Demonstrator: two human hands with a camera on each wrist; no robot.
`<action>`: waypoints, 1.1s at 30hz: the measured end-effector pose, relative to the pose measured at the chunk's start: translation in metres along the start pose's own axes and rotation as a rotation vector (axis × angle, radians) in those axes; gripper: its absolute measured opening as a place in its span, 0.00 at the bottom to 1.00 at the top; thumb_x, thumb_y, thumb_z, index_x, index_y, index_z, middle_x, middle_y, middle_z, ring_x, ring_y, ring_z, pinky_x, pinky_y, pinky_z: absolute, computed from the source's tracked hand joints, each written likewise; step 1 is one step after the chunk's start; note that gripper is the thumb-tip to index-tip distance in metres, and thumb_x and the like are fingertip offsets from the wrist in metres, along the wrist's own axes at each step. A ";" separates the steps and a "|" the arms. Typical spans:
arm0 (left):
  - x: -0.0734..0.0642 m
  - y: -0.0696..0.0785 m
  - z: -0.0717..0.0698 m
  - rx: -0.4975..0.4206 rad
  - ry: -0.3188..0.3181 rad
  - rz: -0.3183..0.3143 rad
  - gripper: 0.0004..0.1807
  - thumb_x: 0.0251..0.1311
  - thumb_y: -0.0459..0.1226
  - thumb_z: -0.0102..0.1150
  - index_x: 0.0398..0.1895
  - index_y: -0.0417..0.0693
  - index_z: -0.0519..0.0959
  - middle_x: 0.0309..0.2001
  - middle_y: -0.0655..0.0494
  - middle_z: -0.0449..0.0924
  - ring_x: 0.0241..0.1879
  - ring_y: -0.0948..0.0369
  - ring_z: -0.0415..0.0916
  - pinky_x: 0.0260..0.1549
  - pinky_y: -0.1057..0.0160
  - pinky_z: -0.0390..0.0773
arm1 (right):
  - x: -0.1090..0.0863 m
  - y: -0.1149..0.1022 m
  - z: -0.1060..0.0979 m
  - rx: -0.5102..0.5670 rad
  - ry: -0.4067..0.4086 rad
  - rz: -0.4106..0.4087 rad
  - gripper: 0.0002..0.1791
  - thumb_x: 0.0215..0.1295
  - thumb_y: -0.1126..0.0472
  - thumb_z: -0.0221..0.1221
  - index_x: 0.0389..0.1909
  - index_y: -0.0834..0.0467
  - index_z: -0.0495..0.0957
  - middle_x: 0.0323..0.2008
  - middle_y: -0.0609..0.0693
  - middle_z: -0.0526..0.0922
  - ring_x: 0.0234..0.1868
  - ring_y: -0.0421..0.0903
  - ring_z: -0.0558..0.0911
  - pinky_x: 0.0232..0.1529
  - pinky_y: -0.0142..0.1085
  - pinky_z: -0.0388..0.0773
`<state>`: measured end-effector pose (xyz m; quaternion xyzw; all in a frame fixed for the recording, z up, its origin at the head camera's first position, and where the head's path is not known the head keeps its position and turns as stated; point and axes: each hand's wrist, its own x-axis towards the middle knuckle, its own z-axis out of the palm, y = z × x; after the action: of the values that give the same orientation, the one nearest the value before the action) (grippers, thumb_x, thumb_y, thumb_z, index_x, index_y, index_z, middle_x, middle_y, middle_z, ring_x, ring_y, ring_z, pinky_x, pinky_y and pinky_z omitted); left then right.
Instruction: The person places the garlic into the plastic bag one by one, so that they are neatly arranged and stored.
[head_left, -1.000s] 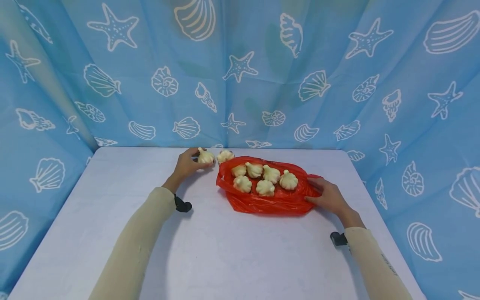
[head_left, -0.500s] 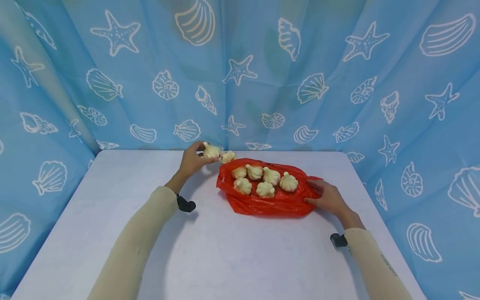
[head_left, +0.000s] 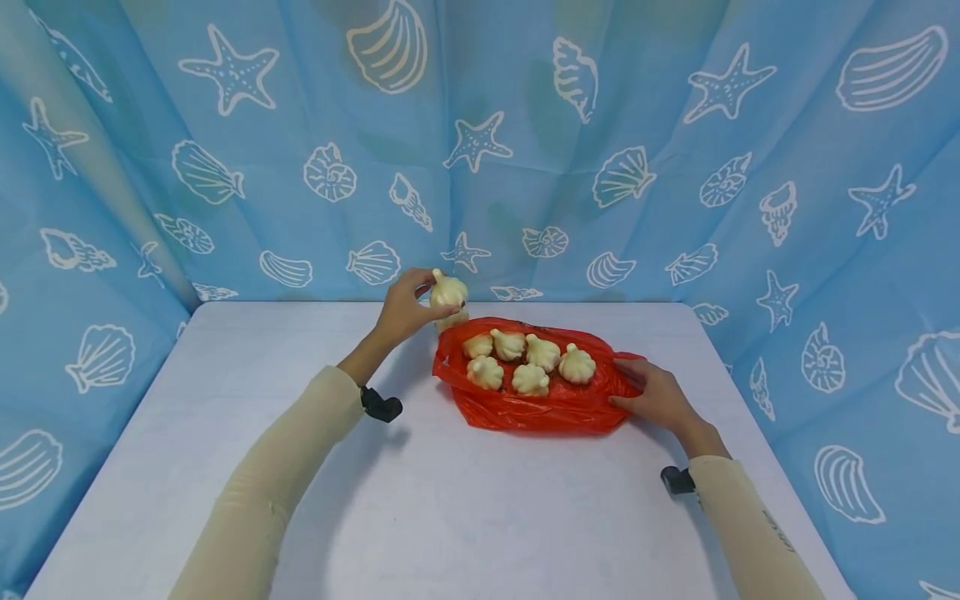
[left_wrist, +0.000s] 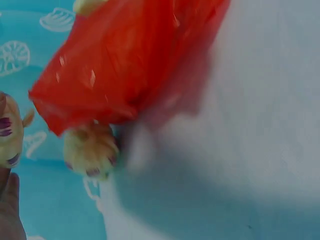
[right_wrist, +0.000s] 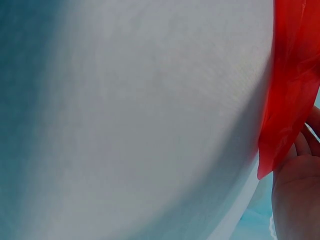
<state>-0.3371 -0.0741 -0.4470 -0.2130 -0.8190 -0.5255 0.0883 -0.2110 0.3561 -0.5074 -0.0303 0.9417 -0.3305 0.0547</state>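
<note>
My left hand (head_left: 407, 311) pinches a garlic bulb (head_left: 448, 291), stem up, raised above the table's back edge left of the bag. In the left wrist view this bulb (left_wrist: 9, 131) shows purple marks at the left border. A second garlic bulb (head_left: 452, 320) lies on the table just below it, against the bag's left end. The red plastic bag (head_left: 536, 417) lies with its mouth wide, and several garlic bulbs (head_left: 531, 378) sit inside. At the bag's right end my right hand (head_left: 660, 396) holds the plastic edge between thumb and fingers.
All this is on a white table (head_left: 510, 517), toward its back edge. A blue curtain (head_left: 480, 200) with white shell and starfish prints hangs behind and along both sides. A black wrist camera (head_left: 381, 405) juts from the left wrist, another camera (head_left: 677, 480) from the right.
My left hand has lifted its garlic bulb off the table and carried it right, toward the bag's left end. My right hand stays at the bag's right end.
</note>
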 end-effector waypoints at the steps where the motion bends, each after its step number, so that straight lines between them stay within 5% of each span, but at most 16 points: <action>1: 0.001 0.003 0.002 0.000 -0.008 0.007 0.31 0.47 0.42 0.77 0.55 0.42 0.78 0.51 0.49 0.74 0.52 0.54 0.72 0.56 0.52 0.74 | 0.000 0.000 0.000 0.000 0.000 0.000 0.49 0.48 0.54 0.75 0.71 0.56 0.63 0.67 0.59 0.68 0.65 0.61 0.68 0.49 0.50 0.79; 14: 0.005 0.045 0.032 -0.055 -0.127 0.096 0.29 0.49 0.40 0.75 0.56 0.43 0.76 0.53 0.51 0.71 0.54 0.57 0.71 0.56 0.53 0.74 | 0.003 0.004 0.000 -0.004 -0.005 0.008 0.49 0.49 0.53 0.75 0.71 0.55 0.63 0.67 0.58 0.68 0.66 0.61 0.67 0.49 0.50 0.79; 28: -0.002 0.067 0.083 -0.092 -0.276 0.126 0.29 0.48 0.39 0.76 0.55 0.44 0.76 0.53 0.52 0.71 0.53 0.58 0.71 0.55 0.58 0.75 | 0.003 0.004 0.001 0.010 -0.004 0.000 0.49 0.48 0.53 0.75 0.72 0.54 0.63 0.67 0.57 0.68 0.66 0.60 0.67 0.49 0.49 0.79; 33: -0.009 0.070 0.100 -0.058 -0.304 0.117 0.30 0.46 0.42 0.77 0.54 0.47 0.78 0.51 0.56 0.73 0.51 0.62 0.72 0.51 0.67 0.77 | 0.002 0.003 -0.001 0.005 -0.017 -0.011 0.47 0.51 0.54 0.74 0.71 0.57 0.63 0.67 0.59 0.67 0.66 0.61 0.67 0.50 0.50 0.78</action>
<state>-0.2899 0.0382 -0.4359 -0.3399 -0.7936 -0.5045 -0.0123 -0.2137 0.3586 -0.5083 -0.0384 0.9402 -0.3330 0.0609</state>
